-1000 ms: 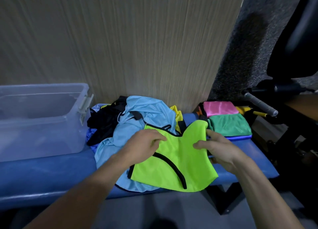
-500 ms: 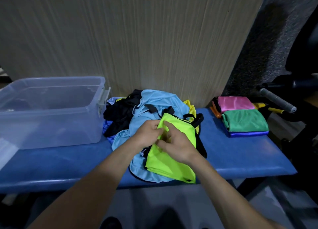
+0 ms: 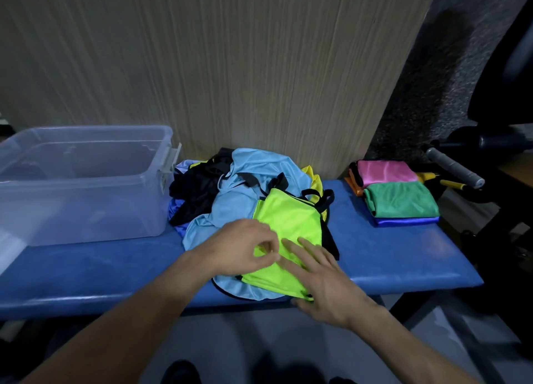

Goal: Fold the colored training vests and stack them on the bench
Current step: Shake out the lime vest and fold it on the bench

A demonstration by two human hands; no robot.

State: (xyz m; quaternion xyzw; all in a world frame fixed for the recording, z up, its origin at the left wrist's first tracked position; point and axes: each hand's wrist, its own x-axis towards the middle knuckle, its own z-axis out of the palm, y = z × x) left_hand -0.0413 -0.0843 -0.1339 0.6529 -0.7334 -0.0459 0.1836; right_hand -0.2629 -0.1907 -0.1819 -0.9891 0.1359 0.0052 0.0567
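My left hand point(image 3: 245, 249) pinches the folded lime vest point(image 3: 288, 225); my right hand point(image 3: 323, 279) lies open, flat on it. Its long axis runs away from me.

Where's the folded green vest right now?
The green vest tops the folded stack at the bench's right end, in front of the pink vest and over a blue one.

1. A pale wood-grain wall panel point(image 3: 230, 66) fills the back — vertical streaks.
2. Right of it, dark speckled carpet-like surface point(image 3: 427, 75).
3. Grey floor point(image 3: 259, 340) below — dim light overall.
4. Black chair point(image 3: 507, 66) at the right edge.
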